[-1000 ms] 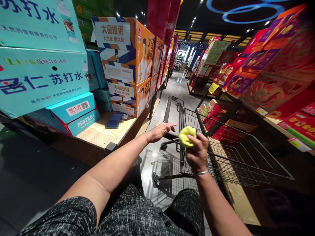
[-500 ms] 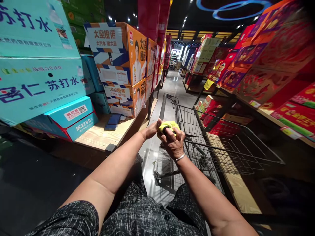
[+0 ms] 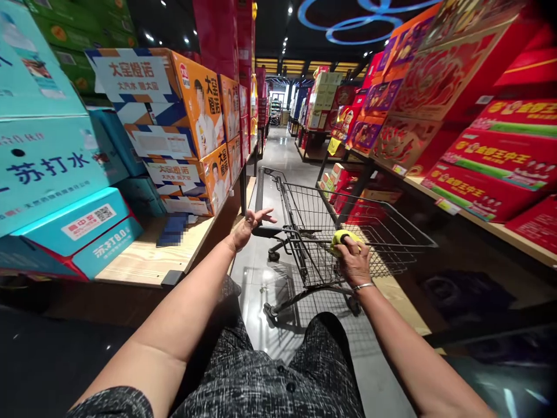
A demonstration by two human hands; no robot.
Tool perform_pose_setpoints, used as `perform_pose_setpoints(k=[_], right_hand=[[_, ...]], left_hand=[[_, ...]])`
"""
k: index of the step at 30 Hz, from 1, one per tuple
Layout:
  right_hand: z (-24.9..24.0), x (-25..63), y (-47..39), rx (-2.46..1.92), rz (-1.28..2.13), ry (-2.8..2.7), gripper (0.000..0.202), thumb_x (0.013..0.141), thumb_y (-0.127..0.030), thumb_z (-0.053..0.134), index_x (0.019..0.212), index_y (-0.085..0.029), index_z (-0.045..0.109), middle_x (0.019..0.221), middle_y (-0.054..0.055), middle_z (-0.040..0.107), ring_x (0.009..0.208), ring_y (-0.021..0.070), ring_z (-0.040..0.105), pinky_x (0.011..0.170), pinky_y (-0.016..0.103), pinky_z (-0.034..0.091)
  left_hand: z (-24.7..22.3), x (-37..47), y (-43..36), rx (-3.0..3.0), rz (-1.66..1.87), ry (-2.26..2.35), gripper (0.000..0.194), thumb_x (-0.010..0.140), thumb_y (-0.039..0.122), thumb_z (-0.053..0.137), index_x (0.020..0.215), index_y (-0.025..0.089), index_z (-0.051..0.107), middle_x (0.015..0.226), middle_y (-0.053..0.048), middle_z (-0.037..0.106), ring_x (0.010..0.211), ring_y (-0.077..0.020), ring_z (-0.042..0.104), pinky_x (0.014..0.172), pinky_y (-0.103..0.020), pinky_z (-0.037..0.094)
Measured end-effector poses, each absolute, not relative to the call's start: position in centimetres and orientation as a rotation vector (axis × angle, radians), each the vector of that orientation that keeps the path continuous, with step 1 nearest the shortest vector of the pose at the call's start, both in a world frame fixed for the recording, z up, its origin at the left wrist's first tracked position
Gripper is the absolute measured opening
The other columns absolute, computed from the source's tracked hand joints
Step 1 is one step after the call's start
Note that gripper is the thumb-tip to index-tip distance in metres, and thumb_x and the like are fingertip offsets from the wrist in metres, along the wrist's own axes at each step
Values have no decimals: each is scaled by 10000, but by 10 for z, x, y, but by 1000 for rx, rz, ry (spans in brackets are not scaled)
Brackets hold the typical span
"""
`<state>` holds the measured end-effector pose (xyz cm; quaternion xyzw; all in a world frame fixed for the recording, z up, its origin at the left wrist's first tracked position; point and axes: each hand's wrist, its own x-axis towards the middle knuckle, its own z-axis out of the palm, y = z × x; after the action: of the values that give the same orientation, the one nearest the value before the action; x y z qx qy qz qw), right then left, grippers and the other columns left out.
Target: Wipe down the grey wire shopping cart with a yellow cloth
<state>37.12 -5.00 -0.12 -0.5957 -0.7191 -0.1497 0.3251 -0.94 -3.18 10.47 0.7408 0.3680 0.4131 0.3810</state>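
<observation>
My right hand [image 3: 354,264] is closed around a bunched yellow cloth [image 3: 342,239] with a dark patch on it. It is at the near top rim of a black wire shopping cart [image 3: 304,238]; whether the cloth touches the wire, I cannot tell. My left hand [image 3: 248,227] holds nothing, its fingers apart and pointing right. Beside it is the end of the cart's handle bar [image 3: 260,188]. No goods show inside the cart's basket.
On the left, a wooden shelf [image 3: 134,261] bears turquoise cartons [image 3: 73,232], orange cartons [image 3: 191,104] and a dark blue flat item [image 3: 173,229]. Red gift boxes [image 3: 483,168] fill the right shelf. Between them runs a shiny tiled aisle [image 3: 278,151].
My hands have come apart. The right one has moved right with the yellow cloth towards the cart's side, while the left has let go and opened. The view has turned right.
</observation>
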Motion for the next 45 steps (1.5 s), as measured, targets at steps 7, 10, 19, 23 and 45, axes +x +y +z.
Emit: perform_pose_setpoints(k=[7,10,19,23,45], right_hand=[[34,232,-75,-882,-623,-1977,224,945,-206,635,992,-377,771,1239,5,654,1291,274,408,1115,455,427],[50,182,-75,-772,-665,-2011,329,982,-226,619,1196,-451,730,1303,-63,645,1325,243,387,1135,411,394],[-41,237,-45,-1125,-497,-2147,345,979,-219,606,1209,-448,723,1289,-28,681,1241,232,461,1057,437,402],[-93,282,-62,-1399,-339,-2133,336,907,-127,617,1115,-345,765,1234,29,701,1152,233,502,937,404,464],[41,356,10,-1569,16,-2084,635,759,-57,584,1316,-338,699,1451,42,595,1252,313,422,915,446,373]], left_hand=[[108,-8,-41,1809,1050,917,1110,886,883,-52,1597,171,416,1408,-146,665,1409,-316,529,1202,-490,374],[108,-13,-41,1797,971,931,1172,848,903,-86,1635,146,339,1469,-172,619,1420,-332,530,1189,-478,401],[110,-22,-28,2053,965,1046,1097,906,851,-80,1585,160,434,1452,-151,633,1431,-286,516,1210,-458,380],[124,-21,-23,2422,779,1266,691,1010,711,337,1303,203,703,1356,-126,690,1344,-281,570,1176,-480,389],[122,37,-33,3004,256,1674,750,850,455,766,1527,286,493,1592,-41,519,1448,-309,465,1230,-523,262]])
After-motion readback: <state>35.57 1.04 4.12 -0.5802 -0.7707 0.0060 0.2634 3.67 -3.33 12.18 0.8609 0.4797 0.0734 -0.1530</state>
